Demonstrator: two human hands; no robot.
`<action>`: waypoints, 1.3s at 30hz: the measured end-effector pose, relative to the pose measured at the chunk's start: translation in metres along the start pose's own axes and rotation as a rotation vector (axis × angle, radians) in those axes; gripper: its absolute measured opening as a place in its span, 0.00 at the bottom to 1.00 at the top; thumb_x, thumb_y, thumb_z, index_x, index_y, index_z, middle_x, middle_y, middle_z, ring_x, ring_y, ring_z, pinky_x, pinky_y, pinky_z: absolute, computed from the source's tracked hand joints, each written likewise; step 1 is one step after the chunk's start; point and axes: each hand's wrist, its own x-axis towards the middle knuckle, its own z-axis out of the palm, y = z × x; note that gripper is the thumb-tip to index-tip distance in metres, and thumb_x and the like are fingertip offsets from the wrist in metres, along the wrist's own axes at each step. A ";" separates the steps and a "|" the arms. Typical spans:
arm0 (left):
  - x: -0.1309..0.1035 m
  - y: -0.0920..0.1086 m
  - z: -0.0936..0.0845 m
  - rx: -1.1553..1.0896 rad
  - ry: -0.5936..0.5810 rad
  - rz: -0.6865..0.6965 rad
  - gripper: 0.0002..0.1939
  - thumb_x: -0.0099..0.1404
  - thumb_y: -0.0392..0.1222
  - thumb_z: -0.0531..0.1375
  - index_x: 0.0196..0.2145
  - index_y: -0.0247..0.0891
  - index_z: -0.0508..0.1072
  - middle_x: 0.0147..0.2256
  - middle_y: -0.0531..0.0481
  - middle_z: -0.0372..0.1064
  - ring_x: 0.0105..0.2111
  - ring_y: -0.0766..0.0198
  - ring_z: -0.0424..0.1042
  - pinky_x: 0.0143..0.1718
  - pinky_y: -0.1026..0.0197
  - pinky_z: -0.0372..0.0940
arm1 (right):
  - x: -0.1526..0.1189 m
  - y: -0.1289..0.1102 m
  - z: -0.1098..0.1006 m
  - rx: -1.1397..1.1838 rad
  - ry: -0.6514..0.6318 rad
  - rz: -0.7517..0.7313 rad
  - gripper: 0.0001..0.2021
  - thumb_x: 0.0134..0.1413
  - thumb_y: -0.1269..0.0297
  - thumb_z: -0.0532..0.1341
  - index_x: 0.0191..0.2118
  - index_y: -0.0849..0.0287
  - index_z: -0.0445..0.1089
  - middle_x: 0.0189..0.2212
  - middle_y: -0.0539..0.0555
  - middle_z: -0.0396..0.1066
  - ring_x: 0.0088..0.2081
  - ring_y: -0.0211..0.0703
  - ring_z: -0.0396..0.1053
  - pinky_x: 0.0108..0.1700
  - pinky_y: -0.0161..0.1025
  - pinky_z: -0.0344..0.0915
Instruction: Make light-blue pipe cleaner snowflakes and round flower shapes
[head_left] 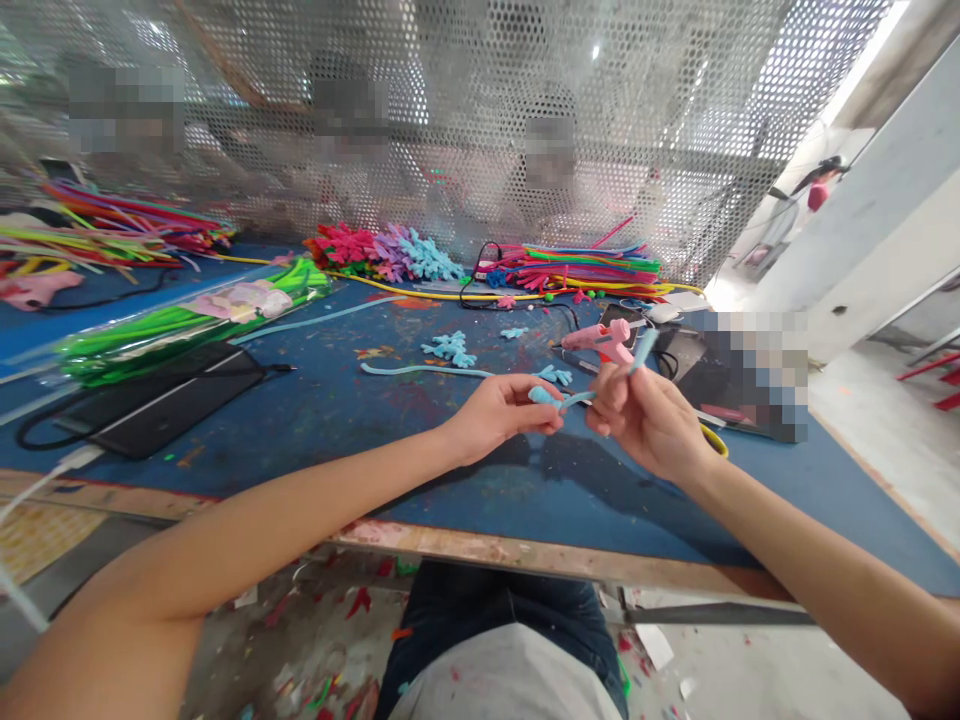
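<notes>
Between the fingertips of my left hand (514,408) is the coiled end of a light blue pipe cleaner (543,396). Its straight length runs across to my right hand (649,415), which is closed around it, and the free end sticks up past the thumb. Just behind my hands, a small light blue branched piece (556,375) lies on the table. Another branched blue piece (451,349) and a smaller one (514,333) rest farther back. A loose light blue pipe cleaner (427,370) lies left of my fingers. Behind my right hand stands a pink glue gun (600,338).
On the blue table (450,480), a wrapped bundle of green pipe cleaners (165,325) and a black power bank (176,395) lie left. Multicoloured pipe cleaners (570,268) and branched pieces (375,250) line the back, before a perforated metal screen (450,120).
</notes>
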 end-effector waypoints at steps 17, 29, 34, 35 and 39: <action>-0.001 -0.001 -0.001 0.008 0.050 0.149 0.15 0.45 0.41 0.68 0.30 0.33 0.73 0.23 0.52 0.71 0.22 0.70 0.70 0.28 0.67 0.66 | -0.008 0.005 -0.002 -0.735 -0.083 -0.287 0.14 0.55 0.64 0.55 0.21 0.59 0.69 0.35 0.55 0.63 0.35 0.42 0.64 0.35 0.40 0.62; -0.008 0.005 0.004 0.279 0.004 0.237 0.14 0.48 0.40 0.67 0.33 0.34 0.73 0.28 0.52 0.70 0.28 0.68 0.70 0.32 0.66 0.66 | -0.010 0.013 0.003 -0.901 -0.210 -0.302 0.10 0.57 0.63 0.54 0.33 0.56 0.72 0.36 0.55 0.64 0.38 0.41 0.63 0.40 0.39 0.61; -0.007 0.001 0.003 0.083 0.027 0.337 0.17 0.56 0.47 0.61 0.42 0.37 0.68 0.28 0.51 0.69 0.27 0.66 0.71 0.29 0.64 0.67 | -0.010 0.016 0.003 -0.933 -0.131 -0.302 0.10 0.56 0.61 0.55 0.33 0.55 0.73 0.33 0.54 0.65 0.33 0.41 0.63 0.35 0.38 0.60; -0.007 0.000 0.003 0.076 0.040 0.332 0.16 0.56 0.48 0.61 0.40 0.37 0.69 0.27 0.51 0.69 0.26 0.66 0.70 0.29 0.64 0.67 | -0.011 0.016 0.003 -0.938 -0.126 -0.303 0.10 0.56 0.61 0.55 0.33 0.56 0.73 0.32 0.54 0.65 0.33 0.41 0.63 0.34 0.38 0.60; -0.005 0.000 0.002 0.079 0.079 0.281 0.12 0.54 0.47 0.62 0.32 0.35 0.72 0.25 0.51 0.70 0.23 0.68 0.69 0.28 0.64 0.66 | -0.012 0.018 0.002 -0.965 -0.151 -0.309 0.11 0.56 0.60 0.55 0.31 0.56 0.74 0.31 0.54 0.64 0.31 0.39 0.63 0.33 0.37 0.59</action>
